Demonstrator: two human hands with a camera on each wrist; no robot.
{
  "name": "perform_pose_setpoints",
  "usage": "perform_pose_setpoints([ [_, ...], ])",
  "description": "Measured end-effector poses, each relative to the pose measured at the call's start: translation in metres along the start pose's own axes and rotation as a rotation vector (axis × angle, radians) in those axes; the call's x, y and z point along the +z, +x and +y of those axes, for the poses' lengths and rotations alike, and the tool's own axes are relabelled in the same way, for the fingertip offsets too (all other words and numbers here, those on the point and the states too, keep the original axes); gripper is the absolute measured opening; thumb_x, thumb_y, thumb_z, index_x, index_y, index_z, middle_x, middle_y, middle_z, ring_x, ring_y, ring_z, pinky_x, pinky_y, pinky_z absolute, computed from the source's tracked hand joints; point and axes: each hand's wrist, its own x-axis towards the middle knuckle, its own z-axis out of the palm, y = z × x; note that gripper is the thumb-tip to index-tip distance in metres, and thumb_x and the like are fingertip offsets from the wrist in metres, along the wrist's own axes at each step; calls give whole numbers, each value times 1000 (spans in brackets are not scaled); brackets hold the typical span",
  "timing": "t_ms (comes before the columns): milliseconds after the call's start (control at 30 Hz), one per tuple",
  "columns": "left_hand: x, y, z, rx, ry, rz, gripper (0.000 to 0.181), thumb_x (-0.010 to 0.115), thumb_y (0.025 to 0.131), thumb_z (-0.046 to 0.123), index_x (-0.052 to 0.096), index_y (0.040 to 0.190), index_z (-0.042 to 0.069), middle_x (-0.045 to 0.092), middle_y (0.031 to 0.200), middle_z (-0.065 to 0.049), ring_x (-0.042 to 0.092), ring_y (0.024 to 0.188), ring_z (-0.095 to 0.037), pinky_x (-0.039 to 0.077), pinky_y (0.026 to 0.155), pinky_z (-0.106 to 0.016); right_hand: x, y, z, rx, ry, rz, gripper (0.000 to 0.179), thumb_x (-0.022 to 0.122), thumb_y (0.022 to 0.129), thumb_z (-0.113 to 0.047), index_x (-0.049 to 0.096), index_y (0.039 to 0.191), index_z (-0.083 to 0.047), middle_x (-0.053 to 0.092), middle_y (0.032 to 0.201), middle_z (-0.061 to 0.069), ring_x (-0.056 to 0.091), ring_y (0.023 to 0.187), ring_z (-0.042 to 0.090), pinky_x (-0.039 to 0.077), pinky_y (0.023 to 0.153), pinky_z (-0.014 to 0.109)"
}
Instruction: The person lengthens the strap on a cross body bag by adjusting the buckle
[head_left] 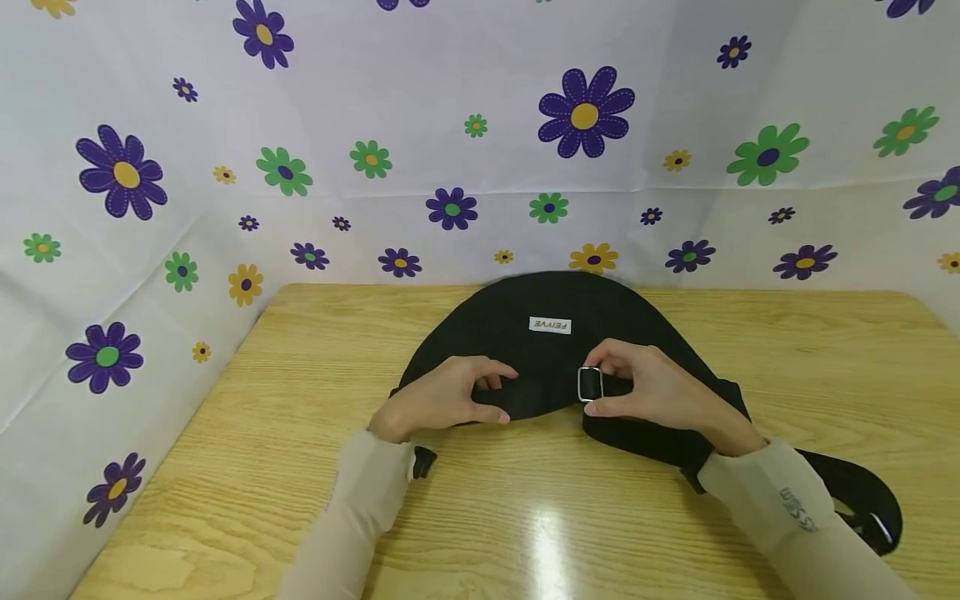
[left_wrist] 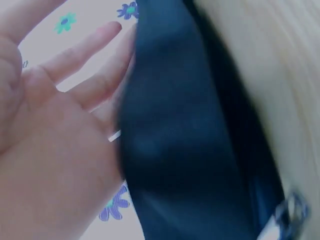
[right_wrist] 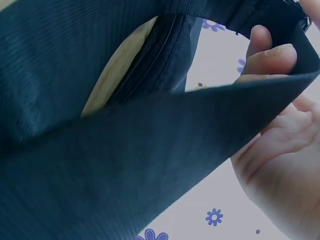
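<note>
A black waist bag [head_left: 480, 333] with a small white label [head_left: 550, 326] lies at the back middle of the table, its curved edge towards the wall. My right hand [head_left: 656, 387] pinches a silver rectangular slide buckle [head_left: 580, 385] on the bag's black strap [head_left: 637, 439]. In the right wrist view the wide strap [right_wrist: 150, 155] bends round beside the curled fingers of the right hand [right_wrist: 280, 165]. My left hand [head_left: 450, 393] overlaps the bag's front left part, thumb and fingers apart with nothing between them. The left wrist view shows its fingers extended beside the black fabric [left_wrist: 170, 110].
Beyond my right sleeve, the strap's far loop [head_left: 873, 492] lies on the wooden table [head_left: 247, 500]. A small black clip [head_left: 423, 461] sticks out by the left cuff. White cloth with flowers [head_left: 450, 108] hangs behind and at the left.
</note>
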Motion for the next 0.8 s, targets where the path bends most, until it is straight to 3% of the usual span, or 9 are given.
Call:
perform_pose_setpoints([
  [200,15,21,16,72,16,14,56,81,89,15,58,136,-5,63,118,-13,60,110,-25,48,97,-32,2,4,-2,8,33,3,39,84,84,-12,61,113,-1,60,78,-5,56,72,13,41,72,31],
  [467,32,41,25,83,-31,32,54,81,89,17,60,135,-2,65,124,-11,60,112,-22,47,97,-28,5,6,-7,12,43,6,38,83,85,-14,61,113,-2,61,79,-5,56,73,14,40,73,33],
  [633,37,47,27,120,-80,61,41,82,88,15,66,124,1,69,112,-6,62,99,-16,48,87,-22,5,6,-9,20,51,3,38,83,85,-13,61,113,-1,61,79,-5,57,74,14,40,74,34],
  [800,40,49,29,117,-107,72,35,79,90,11,67,122,1,70,106,-5,61,89,-17,46,76,-19,4,4,-9,28,75,-13,40,83,85,-13,60,114,0,61,80,-4,57,75,14,41,74,33],
])
